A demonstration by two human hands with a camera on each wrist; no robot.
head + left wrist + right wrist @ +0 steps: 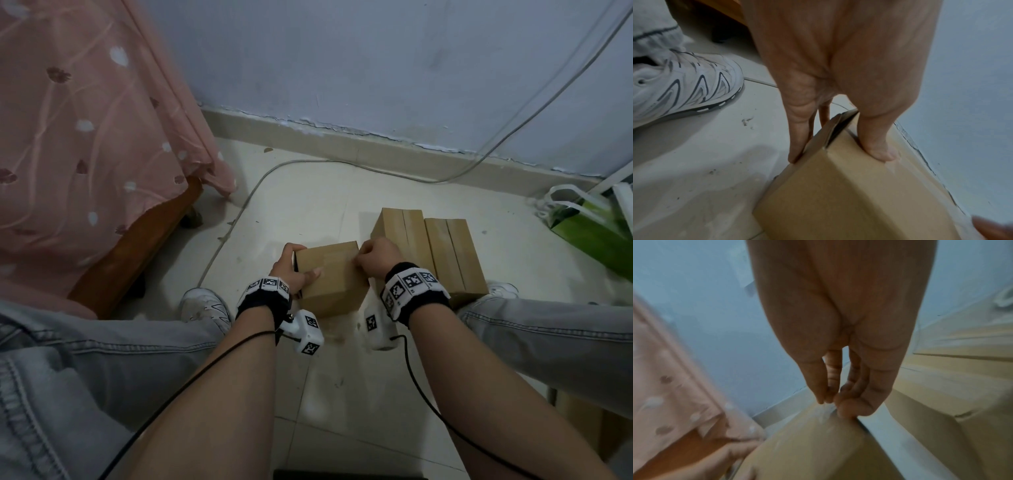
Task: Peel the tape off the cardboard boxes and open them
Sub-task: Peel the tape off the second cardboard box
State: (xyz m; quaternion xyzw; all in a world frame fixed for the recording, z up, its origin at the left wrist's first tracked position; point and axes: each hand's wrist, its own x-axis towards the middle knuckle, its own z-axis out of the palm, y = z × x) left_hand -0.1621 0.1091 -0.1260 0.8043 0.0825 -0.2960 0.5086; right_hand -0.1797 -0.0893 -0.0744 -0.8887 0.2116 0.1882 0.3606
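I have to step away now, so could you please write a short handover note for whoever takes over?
Left hand: steadies the front box, thumb on top, fingers down its left side.
Right hand: pinch grip on clear tape at the box's right top edge, peel just starting.
Two more boxes stand side by side on the floor to the right, flaps closed.
Done: no box open.
Left: peel this tape, open it, then the others.

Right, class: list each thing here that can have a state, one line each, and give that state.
Front box: on the floor, flaps shut, clear tape on top.
Tape: one end lifted, rest stuck down.
Left hand: grips the front box's left end, thumb on top.
Right hand: pinches the tape end at the box's right edge.
Two back boxes: side by side, shut, untouched.
Green bag: lying on the floor.
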